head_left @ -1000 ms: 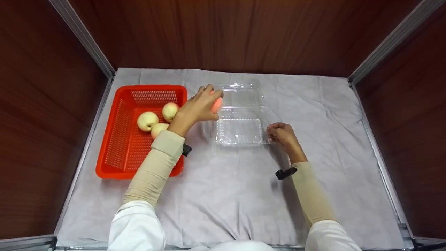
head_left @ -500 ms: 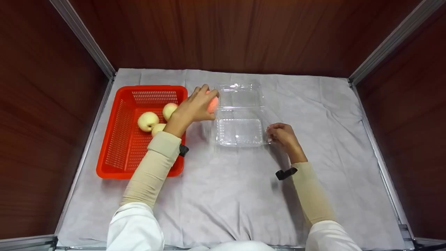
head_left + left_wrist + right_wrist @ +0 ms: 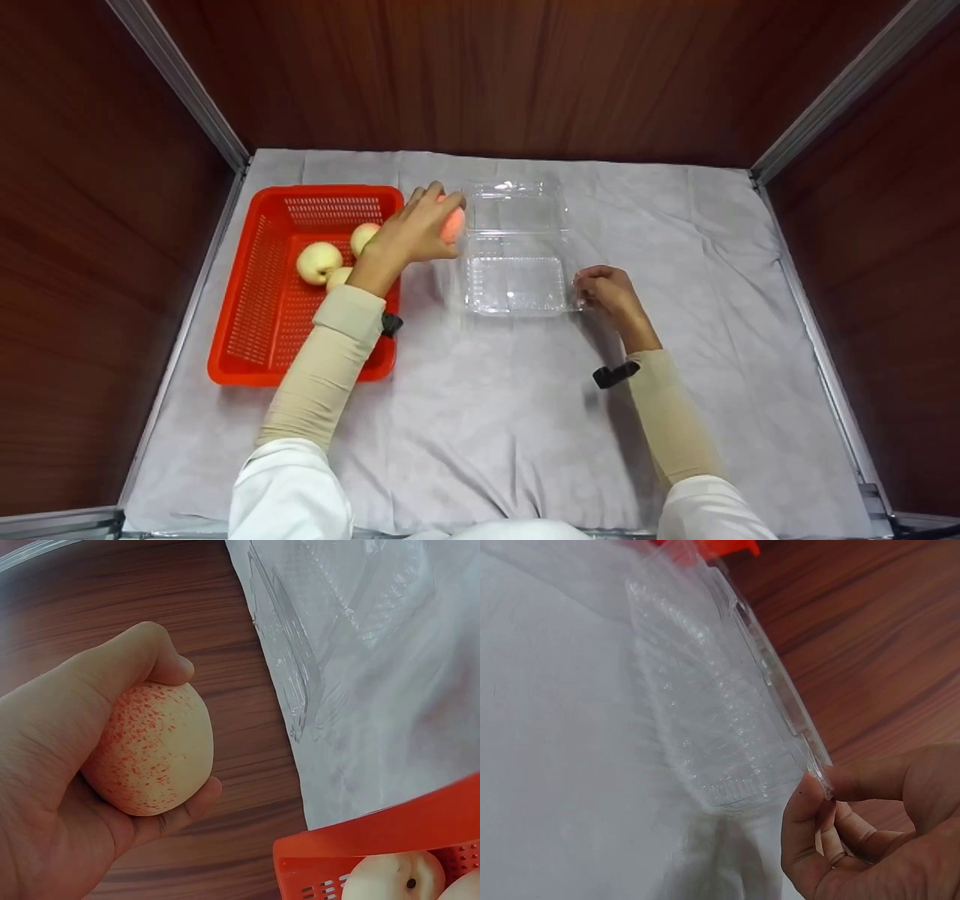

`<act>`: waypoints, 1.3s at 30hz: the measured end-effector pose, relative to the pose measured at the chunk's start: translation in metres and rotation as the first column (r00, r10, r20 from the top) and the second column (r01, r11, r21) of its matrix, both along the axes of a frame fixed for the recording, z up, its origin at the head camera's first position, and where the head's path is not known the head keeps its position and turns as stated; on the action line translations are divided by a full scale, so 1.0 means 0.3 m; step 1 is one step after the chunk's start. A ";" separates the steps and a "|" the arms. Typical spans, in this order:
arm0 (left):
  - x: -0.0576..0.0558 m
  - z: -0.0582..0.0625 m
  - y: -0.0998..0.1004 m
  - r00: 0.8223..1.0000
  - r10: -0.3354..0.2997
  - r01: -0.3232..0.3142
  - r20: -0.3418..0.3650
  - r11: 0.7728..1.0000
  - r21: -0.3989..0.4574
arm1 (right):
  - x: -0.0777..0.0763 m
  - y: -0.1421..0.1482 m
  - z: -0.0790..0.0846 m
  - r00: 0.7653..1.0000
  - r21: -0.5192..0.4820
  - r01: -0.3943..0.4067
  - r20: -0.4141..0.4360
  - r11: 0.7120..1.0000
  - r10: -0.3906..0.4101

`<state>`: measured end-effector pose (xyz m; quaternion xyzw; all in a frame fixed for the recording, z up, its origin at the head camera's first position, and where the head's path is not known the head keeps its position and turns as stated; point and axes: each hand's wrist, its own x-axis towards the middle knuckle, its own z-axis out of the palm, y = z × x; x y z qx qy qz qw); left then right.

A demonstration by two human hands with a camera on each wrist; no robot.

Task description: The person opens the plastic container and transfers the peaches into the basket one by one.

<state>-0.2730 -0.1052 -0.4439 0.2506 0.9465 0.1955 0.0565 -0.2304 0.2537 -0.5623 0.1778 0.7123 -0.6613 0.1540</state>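
Note:
My left hand (image 3: 420,229) grips a peach (image 3: 154,754), cream with red speckles, above the gap between the red basket and a clear plastic clamshell box. Thumb and fingers wrap round the fruit in the left wrist view. The clamshell box (image 3: 516,281) lies opened out, its lid (image 3: 517,210) folded back toward the far wall. At the box's right front corner my right hand (image 3: 606,291) pinches the rim between thumb and fingers; the right wrist view shows this pinch close up. No fruit shows inside the box.
On the left stands a red perforated plastic basket (image 3: 225,367) holding a few pale peaches (image 3: 319,262). A grey cloth (image 3: 480,420) covers the table. Dark wood-grain panels (image 3: 525,75) enclose the back and both sides.
My left hand has drifted slightly left with the peach, away from the box and toward the basket. The right hand keeps its pinch on the box rim without moving.

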 end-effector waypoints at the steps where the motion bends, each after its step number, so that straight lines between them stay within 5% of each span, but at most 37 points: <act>1: 0.001 0.001 -0.002 1.000 0.001 -0.001 -0.006 1.000 0.000 | 0.001 0.000 0.001 1.000 -0.001 -0.004 0.002 1.000 0.004; 39: 0.000 0.018 -0.099 0.998 0.060 -0.059 -0.013 0.998 0.035 | 0.001 -0.005 0.003 1.000 -0.035 0.004 0.002 0.999 -0.004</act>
